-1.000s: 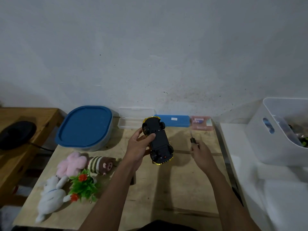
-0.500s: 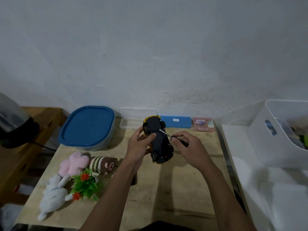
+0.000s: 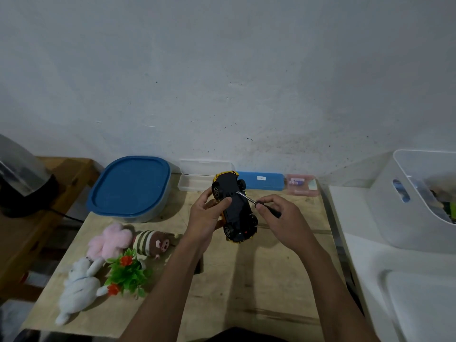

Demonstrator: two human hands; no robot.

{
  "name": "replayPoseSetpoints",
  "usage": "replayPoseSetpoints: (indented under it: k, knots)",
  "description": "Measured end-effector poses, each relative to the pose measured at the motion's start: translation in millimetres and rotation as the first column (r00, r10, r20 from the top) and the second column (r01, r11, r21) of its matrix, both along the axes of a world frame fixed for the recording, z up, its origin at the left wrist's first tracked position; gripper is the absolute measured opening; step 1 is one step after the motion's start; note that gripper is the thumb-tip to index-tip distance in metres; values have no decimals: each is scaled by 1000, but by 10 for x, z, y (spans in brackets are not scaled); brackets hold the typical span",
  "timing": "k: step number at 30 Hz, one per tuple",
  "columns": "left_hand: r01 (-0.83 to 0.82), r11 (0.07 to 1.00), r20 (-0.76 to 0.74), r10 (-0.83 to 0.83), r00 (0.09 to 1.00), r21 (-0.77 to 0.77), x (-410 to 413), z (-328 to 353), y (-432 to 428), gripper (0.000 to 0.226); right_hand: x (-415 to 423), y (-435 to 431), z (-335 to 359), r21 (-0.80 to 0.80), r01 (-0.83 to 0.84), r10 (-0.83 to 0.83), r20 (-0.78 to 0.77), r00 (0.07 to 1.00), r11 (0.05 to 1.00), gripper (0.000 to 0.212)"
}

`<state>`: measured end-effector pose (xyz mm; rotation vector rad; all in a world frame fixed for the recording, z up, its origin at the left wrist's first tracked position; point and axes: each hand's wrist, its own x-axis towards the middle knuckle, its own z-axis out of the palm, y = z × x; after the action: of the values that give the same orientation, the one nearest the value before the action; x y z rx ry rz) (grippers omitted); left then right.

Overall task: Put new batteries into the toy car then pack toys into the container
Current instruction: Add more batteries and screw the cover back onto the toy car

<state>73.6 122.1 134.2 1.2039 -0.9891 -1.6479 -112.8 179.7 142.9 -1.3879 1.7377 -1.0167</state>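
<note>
My left hand [image 3: 206,218] holds the yellow toy car [image 3: 234,208] upside down above the wooden table [image 3: 246,292], its black underside facing me. My right hand [image 3: 281,218] pinches a small screwdriver [image 3: 249,199] whose metal tip touches the car's underside near the front wheels. A blue-lidded container [image 3: 130,186] stands at the back left. A pink plush [image 3: 111,240], a striped brown plush [image 3: 153,244], a white plush [image 3: 79,287] and a green plastic plant with red flowers [image 3: 128,272] lie at the table's left.
A clear open case [image 3: 197,181], a blue box [image 3: 261,181] and a pink box [image 3: 302,185] line the wall. A white bin [image 3: 394,206] with items stands on the white surface to the right. A dark appliance [image 3: 22,178] sits on the wooden bench to the left.
My right hand lifted the screwdriver from near the table and brought its tip onto the car's underside. My left hand kept the car in place.
</note>
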Motion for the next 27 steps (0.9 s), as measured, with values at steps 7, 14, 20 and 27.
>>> replayPoseSetpoints:
  k: [7, 14, 20, 27]
  knots:
    - [0, 1000, 1, 0, 1000, 0, 10, 18, 17, 44, 1, 2, 0, 11, -6, 7, -23, 1000, 1000, 8]
    - [5, 1000, 0, -5, 1000, -23, 19, 47, 40, 43, -13, -9, 60, 37, -9, 11, -49, 999, 999, 5]
    - [25, 997, 36, -22, 999, -67, 27, 61, 58, 47, -67, -47, 201, 90, -19, 36, -192, 981, 996, 9]
    - [29, 998, 7, -29, 1000, -56, 11, 96, 50, 41, -73, -50, 360, 87, -21, 49, -337, 940, 996, 7]
